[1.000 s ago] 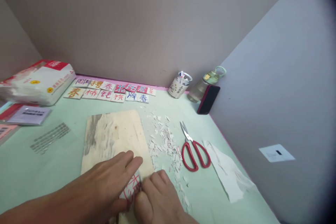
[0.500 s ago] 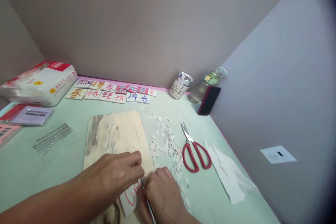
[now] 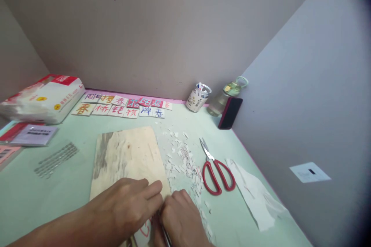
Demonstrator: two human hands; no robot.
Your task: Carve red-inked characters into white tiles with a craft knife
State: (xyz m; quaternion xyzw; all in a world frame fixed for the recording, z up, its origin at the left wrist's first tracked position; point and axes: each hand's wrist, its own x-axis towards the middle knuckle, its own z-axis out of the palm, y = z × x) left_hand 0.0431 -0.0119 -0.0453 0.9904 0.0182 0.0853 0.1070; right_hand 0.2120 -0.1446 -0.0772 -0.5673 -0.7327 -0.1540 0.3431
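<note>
My left hand (image 3: 131, 202) is closed over a white tile (image 3: 142, 234) marked with red strokes, pressing it on a wooden board (image 3: 130, 150). Most of the tile is hidden under my fingers. Right beside it, my right hand (image 3: 183, 216) is shut on a slim silver craft knife (image 3: 165, 234), its shaft showing below the knuckles. The knife's tip is hidden between my hands, at the tile's right side. White chips (image 3: 185, 162) lie scattered to the right of the board.
Red-handled scissors (image 3: 213, 166) and a crumpled white sheet (image 3: 255, 197) lie right. Lettered tiles (image 3: 117, 110) line the back, near a pen cup (image 3: 197, 100), bottle (image 3: 218, 102) and phone (image 3: 230, 114). Left are a tissue pack (image 3: 46, 98) and a strip of small pieces (image 3: 56, 160).
Both hands appear slightly lower in view as the camera shifts. My left fingers have stretched further over the tile toward my right hand, covering more of its red strokes.
</note>
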